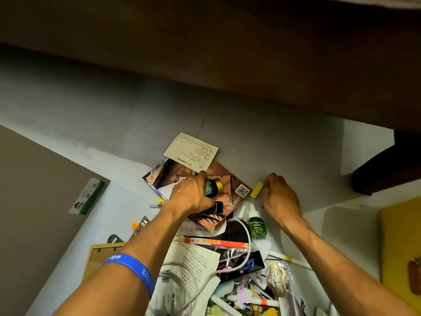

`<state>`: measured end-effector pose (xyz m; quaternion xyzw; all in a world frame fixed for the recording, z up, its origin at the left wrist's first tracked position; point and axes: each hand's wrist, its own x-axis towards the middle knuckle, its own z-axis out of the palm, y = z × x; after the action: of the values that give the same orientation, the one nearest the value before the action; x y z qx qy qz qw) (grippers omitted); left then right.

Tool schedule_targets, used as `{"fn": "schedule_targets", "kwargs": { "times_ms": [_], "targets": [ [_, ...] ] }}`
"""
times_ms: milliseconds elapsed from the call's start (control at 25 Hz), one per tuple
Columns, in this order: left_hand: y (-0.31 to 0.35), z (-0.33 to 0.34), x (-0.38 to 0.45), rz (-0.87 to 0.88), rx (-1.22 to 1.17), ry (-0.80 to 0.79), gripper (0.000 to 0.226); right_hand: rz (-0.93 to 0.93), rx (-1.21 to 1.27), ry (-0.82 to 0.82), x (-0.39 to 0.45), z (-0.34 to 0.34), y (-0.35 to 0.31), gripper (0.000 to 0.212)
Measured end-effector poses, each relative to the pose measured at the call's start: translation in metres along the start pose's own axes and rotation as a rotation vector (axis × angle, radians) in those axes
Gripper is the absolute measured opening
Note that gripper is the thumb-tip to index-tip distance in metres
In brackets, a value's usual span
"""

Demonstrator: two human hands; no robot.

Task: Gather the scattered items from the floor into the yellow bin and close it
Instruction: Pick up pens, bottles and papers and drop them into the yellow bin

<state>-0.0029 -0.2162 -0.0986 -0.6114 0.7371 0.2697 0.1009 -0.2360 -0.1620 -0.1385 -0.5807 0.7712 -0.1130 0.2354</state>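
A small dark bottle with a gold cap (211,187) is being gripped in the left hand (191,195), whose fingers are curled around its body above a brown printed booklet (224,179) lying on the pale floor (91,124). A cream card with printed text (191,149) is lying partly over the booklet's far edge. A small yellow block (257,190) is being pinched at its end by the fingertips of the right hand (281,197), just beside the booklet's right corner; the block is resting on the floor. A blue wristband (134,270) is being worn on the left forearm. Nearer the camera, a clutter of items is being left in a heap: a green dropper bottle (255,222), a white cable (246,245), an orange-and-white paper sleeve of chopsticks (216,242) and folded printed sheets (196,258). A yellow surface (401,242), possibly the bin or its lid, is being shown only partly at the right edge, well apart from both hands.
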Motion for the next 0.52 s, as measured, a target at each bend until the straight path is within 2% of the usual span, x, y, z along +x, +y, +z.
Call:
{"fn": "schedule_targets", "kwargs": {
  "times_ms": [80,400,440,520],
  "targets": [
    [0.003,0.000,-0.008,-0.006,-0.009,-0.031,0.066,-0.046,-0.002,0.018,-0.003,0.006,-0.009,0.010],
    [0.005,0.003,-0.035,0.025,-0.099,-0.061,0.053,0.102,0.004,-0.103,0.003,0.021,-0.021,0.034],
    [0.002,0.004,-0.038,0.007,-0.177,-0.017,0.056,0.116,0.004,-0.107,0.006,0.021,-0.023,0.036],
    [-0.010,0.007,-0.046,-0.136,-0.519,0.113,0.062,0.161,0.029,-0.099,0.008,0.019,-0.025,0.038]
  ]
}}
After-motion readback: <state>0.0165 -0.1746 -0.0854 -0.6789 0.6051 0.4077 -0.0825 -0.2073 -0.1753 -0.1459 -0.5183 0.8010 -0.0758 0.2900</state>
